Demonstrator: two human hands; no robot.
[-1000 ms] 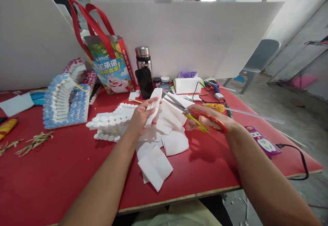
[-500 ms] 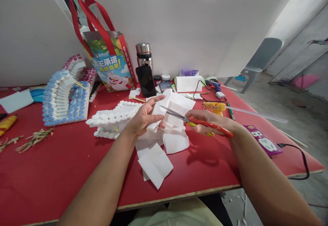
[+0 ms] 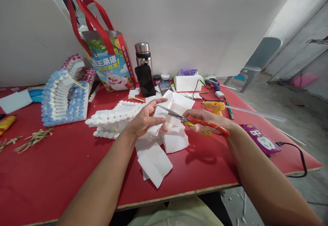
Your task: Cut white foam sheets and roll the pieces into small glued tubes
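Observation:
My left hand [image 3: 148,118] pinches a folded piece of white paper [image 3: 167,99] between thumb and fingers. Red-handled scissors [image 3: 205,122] with yellow inside the loops are gripped in my right hand [image 3: 201,116]. Their blades point left, lying across the folded paper near my left fingers; I cannot tell whether they are cutting. Beneath both hands, loose white paper pieces [image 3: 155,164] overlap on the red table [image 3: 205,174]. A white structure of rounded, cotton-like tips [image 3: 110,120] rests just left of my left hand.
Left stand a blue-and-white model [image 3: 64,99] and a colourful bag [image 3: 111,62]. A steel flask [image 3: 143,53] and black phone [image 3: 145,81] are at the back. Right lie a yellow glue gun [image 3: 216,107] with a long clear stick and a purple power strip [image 3: 260,140] with a cord.
The folded paper has turned slightly in my left hand, and the scissor blades have shifted a little left across it. The whole view has moved slightly.

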